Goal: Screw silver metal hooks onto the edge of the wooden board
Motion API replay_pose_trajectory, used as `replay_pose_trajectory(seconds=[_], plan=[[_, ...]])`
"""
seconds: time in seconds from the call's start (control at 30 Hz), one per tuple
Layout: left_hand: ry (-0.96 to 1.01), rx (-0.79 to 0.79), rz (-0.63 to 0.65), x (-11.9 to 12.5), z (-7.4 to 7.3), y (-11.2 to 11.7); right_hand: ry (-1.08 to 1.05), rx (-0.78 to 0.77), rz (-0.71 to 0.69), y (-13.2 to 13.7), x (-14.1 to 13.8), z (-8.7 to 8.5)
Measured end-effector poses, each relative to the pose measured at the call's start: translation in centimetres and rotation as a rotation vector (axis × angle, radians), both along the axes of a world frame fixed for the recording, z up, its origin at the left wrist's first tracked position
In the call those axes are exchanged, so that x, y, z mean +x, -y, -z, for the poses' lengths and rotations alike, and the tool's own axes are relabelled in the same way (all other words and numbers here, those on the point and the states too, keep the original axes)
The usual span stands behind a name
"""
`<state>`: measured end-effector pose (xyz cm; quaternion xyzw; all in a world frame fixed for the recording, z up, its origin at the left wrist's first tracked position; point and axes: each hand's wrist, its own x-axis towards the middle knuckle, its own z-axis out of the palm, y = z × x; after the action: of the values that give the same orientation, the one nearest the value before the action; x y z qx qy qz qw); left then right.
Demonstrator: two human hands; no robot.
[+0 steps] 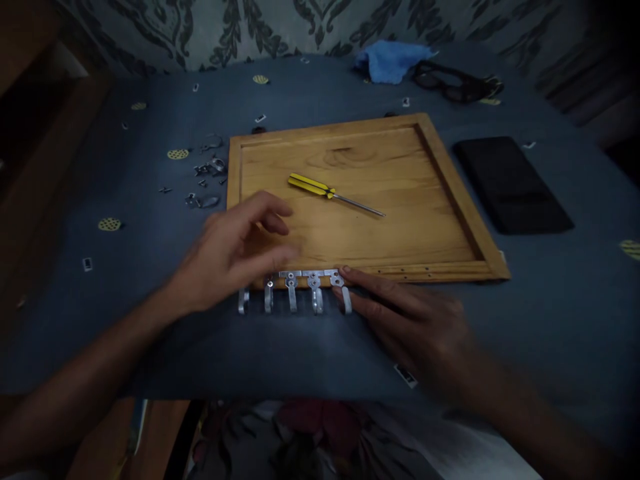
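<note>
A wooden framed board (345,233) lies flat, with several silver metal hooks (292,290) in a row along its near edge. My right hand (425,320) grips the rightmost hook (345,299) against that edge, one fingertip on its plate and another beside its curved end. Over the board's near left part hovers my left hand (225,253), its thumb and fingers apart and nothing between them; it covers part of the leftmost hooks. A screwdriver (313,185) with a yellow and black handle rests on the board, its tip pointing right.
Loose hooks (213,167) and small screws (165,191) lie left of the board on the blue cloth (150,280). To the right is a black tablet-like device (513,187). Dark glasses (450,83) and a blue rag (393,61) lie at the back, near the patterned wall.
</note>
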<state>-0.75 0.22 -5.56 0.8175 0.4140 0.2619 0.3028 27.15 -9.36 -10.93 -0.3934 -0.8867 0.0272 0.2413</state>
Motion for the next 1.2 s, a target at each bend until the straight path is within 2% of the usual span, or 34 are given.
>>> replay_pose_trajectory(seconds=[0.13, 0.23, 0.43, 0.57, 0.83, 1.2], plan=[[-0.24, 0.152, 0.198, 1.3, -0.5, 2.3, -0.023, 0.0, 0.009, 0.0, -0.1, -0.2], [-0.34, 0.187, 0.247, 1.9, -0.2, 3.3, -0.025, 0.0, 0.012, 0.1, -0.1, -0.2], [-0.36, 0.216, 0.22, 2.2, 0.4, 3.6, -0.016, 0.026, 0.012, 0.0, -0.2, -0.1], [-0.33, 0.169, 0.197, 2.2, 0.5, 3.7, -0.014, 0.057, 0.015, -0.1, -0.2, -0.2], [-0.286, 0.077, 0.156, 2.2, 0.6, 4.0, -0.049, 0.024, 0.003, 0.0, -0.3, -0.1], [-0.296, 0.068, 0.109, 2.3, 0.8, 4.3, -0.022, 0.046, 0.012, -0.1, -0.3, 0.0]])
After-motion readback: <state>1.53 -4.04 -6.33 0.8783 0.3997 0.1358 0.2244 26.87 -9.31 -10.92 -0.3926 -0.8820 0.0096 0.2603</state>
